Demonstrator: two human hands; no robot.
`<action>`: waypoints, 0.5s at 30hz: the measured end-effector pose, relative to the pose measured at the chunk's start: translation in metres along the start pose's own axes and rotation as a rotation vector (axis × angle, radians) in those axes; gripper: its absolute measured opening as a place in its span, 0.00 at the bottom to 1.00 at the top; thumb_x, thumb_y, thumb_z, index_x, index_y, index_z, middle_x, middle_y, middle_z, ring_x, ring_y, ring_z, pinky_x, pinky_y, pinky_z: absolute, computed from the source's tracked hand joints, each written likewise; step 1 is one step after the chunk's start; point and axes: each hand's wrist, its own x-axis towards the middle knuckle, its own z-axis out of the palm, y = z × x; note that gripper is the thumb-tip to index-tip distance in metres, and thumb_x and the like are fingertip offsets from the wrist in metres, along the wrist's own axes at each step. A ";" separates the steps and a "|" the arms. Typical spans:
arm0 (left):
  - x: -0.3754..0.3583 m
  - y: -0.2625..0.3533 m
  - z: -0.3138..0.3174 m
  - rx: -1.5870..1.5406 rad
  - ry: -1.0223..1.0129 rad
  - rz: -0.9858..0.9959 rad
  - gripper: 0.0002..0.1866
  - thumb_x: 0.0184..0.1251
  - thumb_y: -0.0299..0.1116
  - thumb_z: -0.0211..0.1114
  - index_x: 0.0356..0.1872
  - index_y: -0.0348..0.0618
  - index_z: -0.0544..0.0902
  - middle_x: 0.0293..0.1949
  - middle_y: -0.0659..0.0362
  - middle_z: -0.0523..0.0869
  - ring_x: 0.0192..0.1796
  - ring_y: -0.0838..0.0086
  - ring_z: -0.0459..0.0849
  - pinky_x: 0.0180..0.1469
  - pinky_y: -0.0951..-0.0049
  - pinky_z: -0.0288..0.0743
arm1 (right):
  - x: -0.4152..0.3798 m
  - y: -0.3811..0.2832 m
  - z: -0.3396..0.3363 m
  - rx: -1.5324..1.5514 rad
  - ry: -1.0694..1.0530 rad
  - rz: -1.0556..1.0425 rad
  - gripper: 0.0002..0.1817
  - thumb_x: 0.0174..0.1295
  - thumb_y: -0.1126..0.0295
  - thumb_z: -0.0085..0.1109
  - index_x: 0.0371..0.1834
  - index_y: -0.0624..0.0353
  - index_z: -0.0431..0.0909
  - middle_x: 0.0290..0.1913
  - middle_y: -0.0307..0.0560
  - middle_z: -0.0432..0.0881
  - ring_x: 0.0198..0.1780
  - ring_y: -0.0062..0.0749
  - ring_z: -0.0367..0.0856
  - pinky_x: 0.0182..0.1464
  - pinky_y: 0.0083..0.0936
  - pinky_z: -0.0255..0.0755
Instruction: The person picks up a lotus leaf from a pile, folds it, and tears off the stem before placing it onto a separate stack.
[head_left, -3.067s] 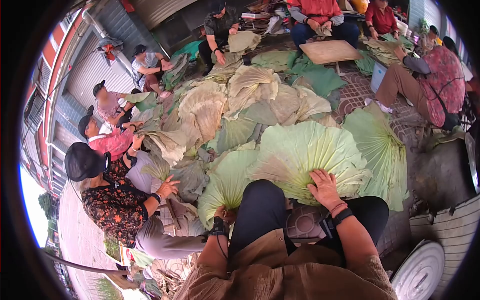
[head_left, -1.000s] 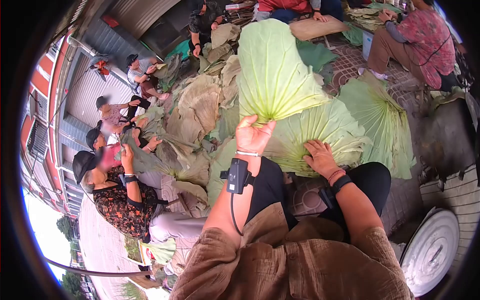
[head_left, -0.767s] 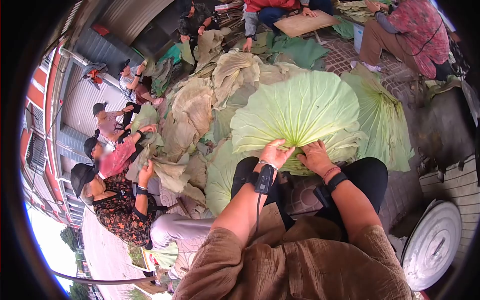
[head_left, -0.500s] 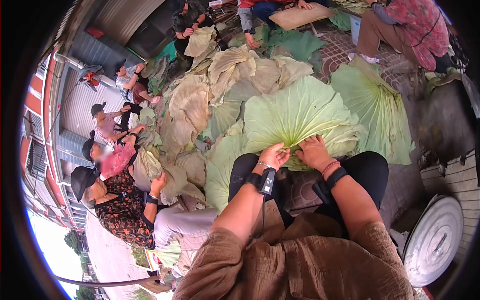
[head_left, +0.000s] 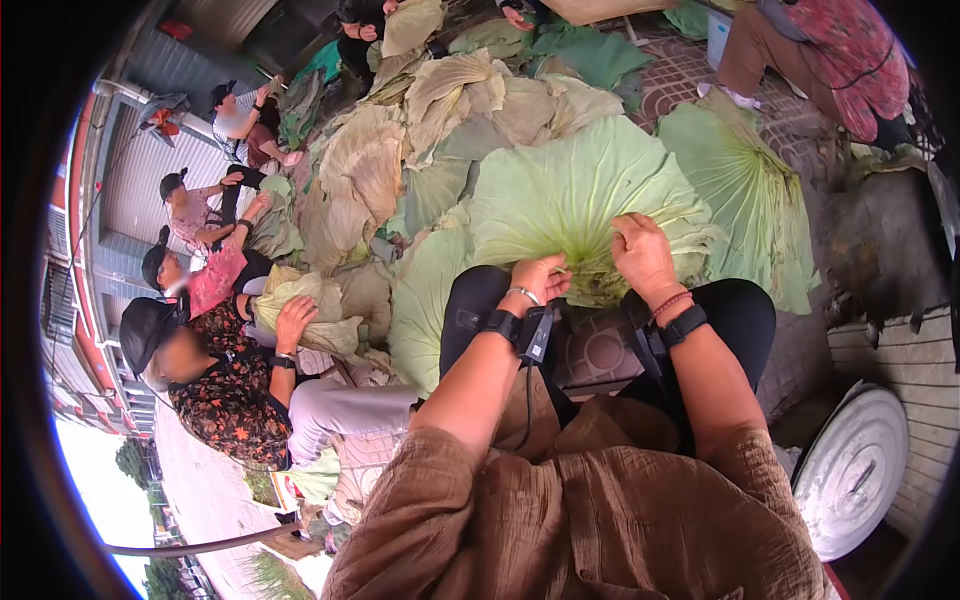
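A large pale green lotus leaf (head_left: 590, 190) is spread out in front of my knees, its ribs fanning from its near edge. My left hand (head_left: 540, 278) is closed in a pinch on that near edge, where the ribs meet. Over the right part of the leaf is my right hand (head_left: 643, 255), fingers curled downward; whatever its fingertips hold, if anything, is hidden. Another green lotus leaf (head_left: 745, 200) lies to the right, partly folded. More green leaf (head_left: 432, 300) shows beside my left knee.
A heap of dried brownish lotus leaves (head_left: 355, 180) rises beyond my left hand. Several people sit around it; the nearest, in a patterned shirt (head_left: 235, 415), handles leaves. A round metal lid (head_left: 855, 470) stands at lower right. A wooden board (head_left: 600, 8) is at the top.
My right hand has lifted from the leaf's near edge and moved up and slightly right, fingers curled. My left hand stays at the edge, shifted slightly left. The view has tilted a little.
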 end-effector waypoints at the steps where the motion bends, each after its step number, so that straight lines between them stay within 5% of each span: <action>1: 0.001 0.000 0.000 0.018 -0.003 -0.010 0.11 0.58 0.34 0.66 0.39 0.44 0.76 0.37 0.59 0.80 0.40 0.70 0.81 0.37 0.72 0.76 | 0.000 0.002 0.005 0.043 0.135 -0.160 0.11 0.55 0.69 0.51 0.39 0.61 0.78 0.43 0.55 0.80 0.49 0.48 0.76 0.53 0.37 0.69; 7: -0.007 0.001 0.002 0.167 -0.153 -0.069 0.13 0.56 0.39 0.69 0.39 0.46 0.79 0.36 0.61 0.82 0.37 0.77 0.80 0.32 0.78 0.71 | -0.005 -0.006 0.029 0.015 -0.040 -0.238 0.21 0.61 0.62 0.49 0.57 0.57 0.71 0.59 0.50 0.71 0.63 0.46 0.65 0.65 0.43 0.55; 11: -0.016 0.000 0.010 0.491 -0.121 0.048 0.15 0.53 0.45 0.70 0.31 0.43 0.82 0.27 0.62 0.83 0.30 0.80 0.81 0.27 0.81 0.70 | -0.009 -0.007 0.031 -0.022 -0.175 -0.218 0.24 0.65 0.55 0.45 0.61 0.53 0.68 0.64 0.48 0.66 0.68 0.45 0.58 0.68 0.48 0.48; 15: -0.029 0.005 0.014 0.673 -0.161 0.126 0.20 0.57 0.48 0.66 0.34 0.38 0.80 0.31 0.59 0.83 0.30 0.78 0.81 0.26 0.81 0.72 | -0.013 -0.001 0.035 -0.157 -0.358 -0.124 0.27 0.66 0.49 0.40 0.66 0.48 0.63 0.68 0.46 0.62 0.71 0.45 0.51 0.70 0.49 0.39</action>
